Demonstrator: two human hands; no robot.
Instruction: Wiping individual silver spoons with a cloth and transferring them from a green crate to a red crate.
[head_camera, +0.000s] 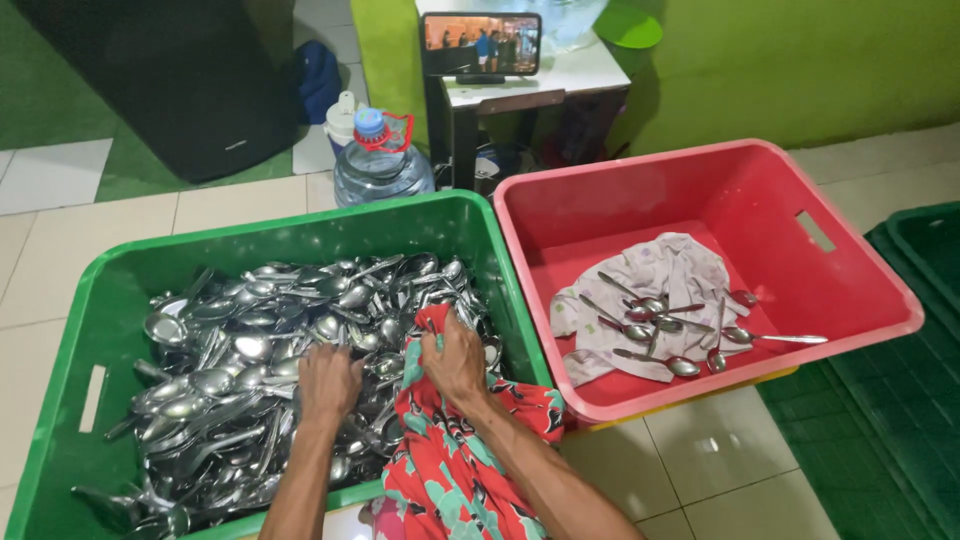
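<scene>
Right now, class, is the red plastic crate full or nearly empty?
Nearly empty: the red plastic crate holds only a pale crumpled cloth and a few metal spoons; its walls are mostly bare.

Lighting: bright, even, diffuse, from overhead. Shadows: soft, short. Glare: specular glints across the spoons (270, 370) in the green crate (60, 330); faint sheen on floor tiles (710, 450). Focus: sharp centrally; far phone screen (482, 43) slightly soft. Edges: mild wide-angle bowing.
</scene>
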